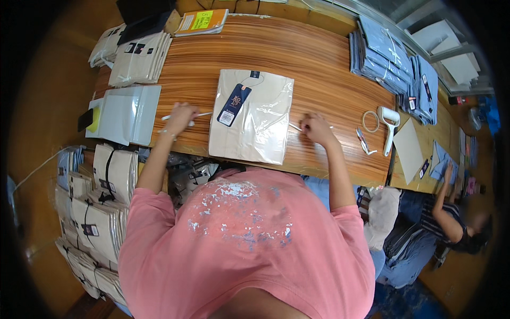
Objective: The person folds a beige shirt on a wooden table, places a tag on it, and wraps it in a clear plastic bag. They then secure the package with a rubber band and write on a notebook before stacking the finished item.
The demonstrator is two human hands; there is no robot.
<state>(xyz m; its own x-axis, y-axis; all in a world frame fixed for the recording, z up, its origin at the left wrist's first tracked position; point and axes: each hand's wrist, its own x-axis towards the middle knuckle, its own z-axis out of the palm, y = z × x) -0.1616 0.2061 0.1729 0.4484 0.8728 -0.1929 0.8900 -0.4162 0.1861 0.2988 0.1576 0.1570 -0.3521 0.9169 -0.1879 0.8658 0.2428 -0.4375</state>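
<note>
A folded cream garment (255,133) in a clear plastic bag lies flat on the wooden table in front of me, with a dark blue hang tag (234,106) on its upper left. To its left, my left hand (181,118) is closed on a thin white strip (204,114) that reaches the bag's left edge. My right hand (317,128), on the other side, pinches a similar white strip (295,126) at the bag's right edge. Whether the two strips join under the bag is hidden.
Tied cream garments (139,58) and a clear plastic folder (127,114) sit left; a notebook (202,22) lies behind. Right are blue garment stacks (380,53), a lint roller (389,127), a tape ring (370,121) and a small cutter (363,141). Another person (451,218) works far right.
</note>
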